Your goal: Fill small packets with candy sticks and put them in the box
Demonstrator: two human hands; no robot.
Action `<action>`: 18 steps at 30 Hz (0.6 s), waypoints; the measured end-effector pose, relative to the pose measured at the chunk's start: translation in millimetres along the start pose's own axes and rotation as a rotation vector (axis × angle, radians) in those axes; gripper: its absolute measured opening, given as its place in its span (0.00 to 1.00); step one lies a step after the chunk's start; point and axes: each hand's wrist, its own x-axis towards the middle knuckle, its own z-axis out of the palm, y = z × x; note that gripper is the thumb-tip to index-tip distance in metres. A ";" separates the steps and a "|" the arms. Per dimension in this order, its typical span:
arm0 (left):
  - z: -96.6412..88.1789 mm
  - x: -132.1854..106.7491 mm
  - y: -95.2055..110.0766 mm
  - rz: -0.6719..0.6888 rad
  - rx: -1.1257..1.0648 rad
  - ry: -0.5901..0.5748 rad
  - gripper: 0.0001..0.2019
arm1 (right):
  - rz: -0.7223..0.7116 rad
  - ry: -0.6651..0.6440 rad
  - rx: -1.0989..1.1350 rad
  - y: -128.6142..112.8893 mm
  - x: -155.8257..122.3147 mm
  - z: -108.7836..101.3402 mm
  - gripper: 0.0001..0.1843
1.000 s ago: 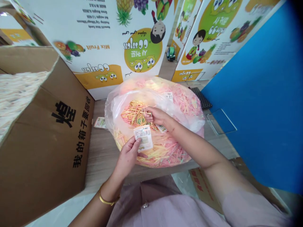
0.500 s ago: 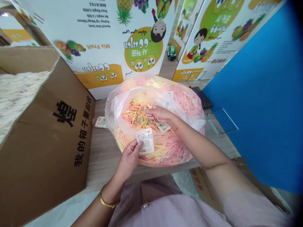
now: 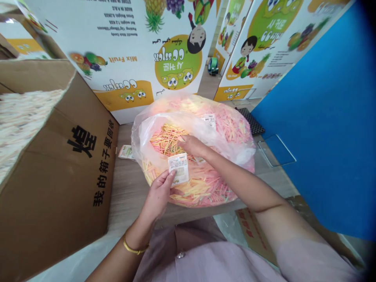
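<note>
A big clear plastic bag [image 3: 232, 149] full of thin pink, yellow and orange candy sticks [image 3: 167, 139] lies on the wooden table [image 3: 126, 192] in front of me. My left hand [image 3: 158, 194] pinches a small white printed packet [image 3: 178, 169] by its lower edge, just in front of the bag's mouth. My right hand [image 3: 192, 145] reaches into the bag's opening, palm down, with its fingers closed among the sticks; what they hold is hidden. Another small packet [image 3: 209, 119] lies inside the bag at the back.
A large brown cardboard box [image 3: 58, 164] with Chinese print stands at the left, filled with pale sticks. White fruit-printed cartons [image 3: 132, 58] stand behind the bag. A blue panel [image 3: 323, 117] walls off the right. One loose packet [image 3: 126, 152] lies on the table by the brown box.
My right hand has sunk a little lower into the sticks and turned palm down. My left hand has kept hold of the packet and shifted it slightly up and to the left.
</note>
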 end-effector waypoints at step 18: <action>10.6 37.3 14.6 0.069 -0.170 0.037 0.19 | -0.271 0.023 0.365 -2.4 -58.8 -33.6 0.16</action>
